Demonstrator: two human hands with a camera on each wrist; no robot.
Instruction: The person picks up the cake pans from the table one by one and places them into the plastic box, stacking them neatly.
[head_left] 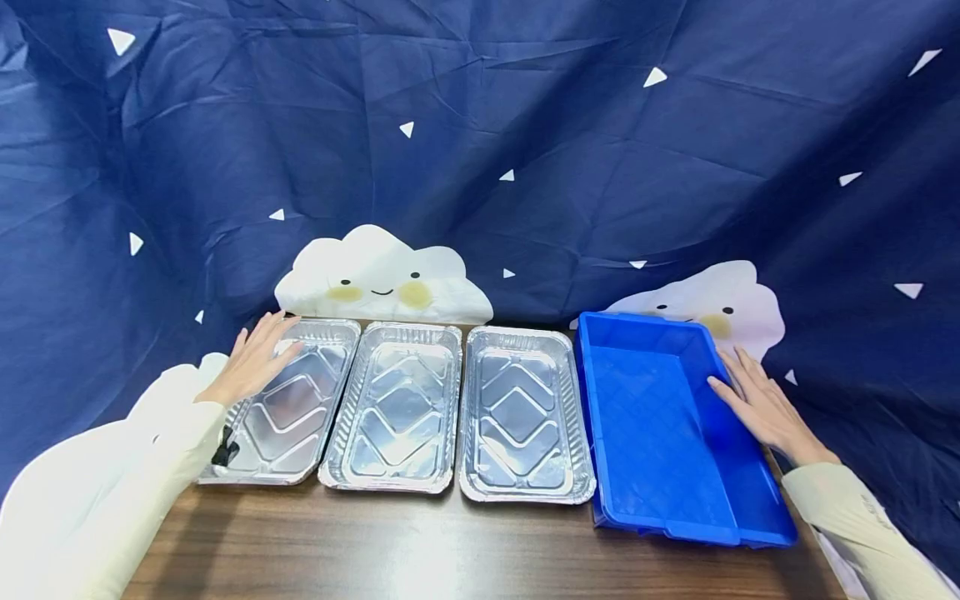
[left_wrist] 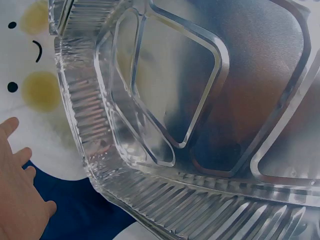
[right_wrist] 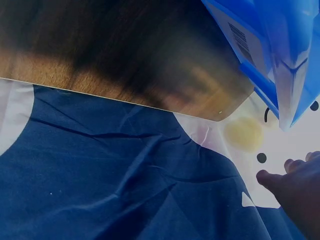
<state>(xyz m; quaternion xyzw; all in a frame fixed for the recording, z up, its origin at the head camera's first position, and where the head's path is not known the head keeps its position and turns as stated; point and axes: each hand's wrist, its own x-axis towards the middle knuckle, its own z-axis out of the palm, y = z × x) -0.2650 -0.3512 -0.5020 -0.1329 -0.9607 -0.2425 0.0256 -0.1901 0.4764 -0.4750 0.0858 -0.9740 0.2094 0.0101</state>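
Observation:
Three foil trays stand side by side: a left foil tray (head_left: 292,408), a middle foil tray (head_left: 397,408) and a right foil tray (head_left: 521,408). To their right is a blue plastic bin (head_left: 645,442). My left hand (head_left: 255,360), fingers spread, overlaps the outer far side of the left tray in the head view. The left wrist view has that hand's fingers (left_wrist: 22,187) beyond the tray's ribbed wall. With fingers extended, my right hand (head_left: 772,412) lies along the bin's outer right wall. Neither hand holds anything.
Everything stands on a brown wooden table (head_left: 360,542). Close behind it hangs a dark blue cloth (head_left: 480,100) with white clouds and triangles. A rounded table corner (right_wrist: 222,112) shows beneath the bin's end, and a barcode label (right_wrist: 241,42) is on the bin's side.

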